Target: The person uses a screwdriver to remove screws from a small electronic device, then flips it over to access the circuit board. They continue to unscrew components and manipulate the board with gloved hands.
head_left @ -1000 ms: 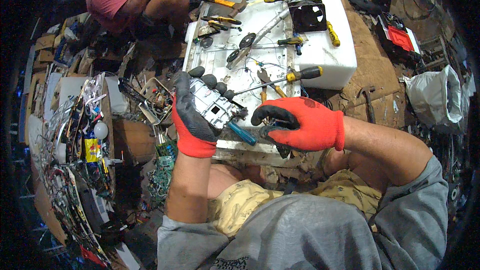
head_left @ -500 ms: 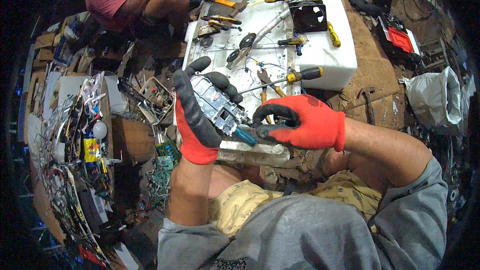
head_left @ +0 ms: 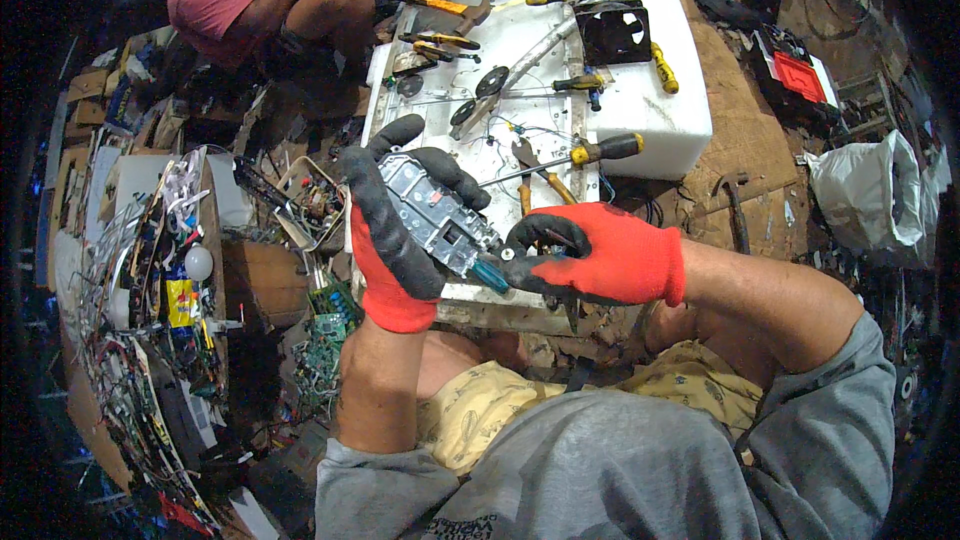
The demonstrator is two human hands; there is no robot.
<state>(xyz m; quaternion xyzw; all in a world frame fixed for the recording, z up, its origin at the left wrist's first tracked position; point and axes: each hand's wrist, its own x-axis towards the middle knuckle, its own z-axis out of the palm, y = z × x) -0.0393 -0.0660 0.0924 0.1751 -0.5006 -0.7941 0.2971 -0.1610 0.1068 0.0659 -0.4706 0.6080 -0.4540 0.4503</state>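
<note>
Closed around a silver-grey metal housing (head_left: 430, 208) is my left hand (head_left: 385, 225), in a black and red glove. The housing is oblong, with a square dark opening near its lower end. A teal piece (head_left: 490, 276) sticks out at that end. My right hand (head_left: 605, 252), gloved alike, is pinched right beside the end of the housing. A small round pale part (head_left: 507, 254) shows at its fingertips; whatever else lies between the fingers is hidden. Just beyond the hands, a screwdriver with a yellow and black handle (head_left: 608, 149) and pliers (head_left: 545, 175) lie on the white bench (head_left: 480, 150).
Farther along the bench lie a hammer (head_left: 445, 5), more tools and a black fan frame (head_left: 615, 32). Scrap and wires heap up at left beside a light bulb (head_left: 199, 262). A white sack (head_left: 870, 195) stands at right. Another person (head_left: 225, 0) sits at the far left.
The housing has turned slightly in my left hand. My right hand has shifted a little at its end, and a small round pale part now shows at the fingertips.
</note>
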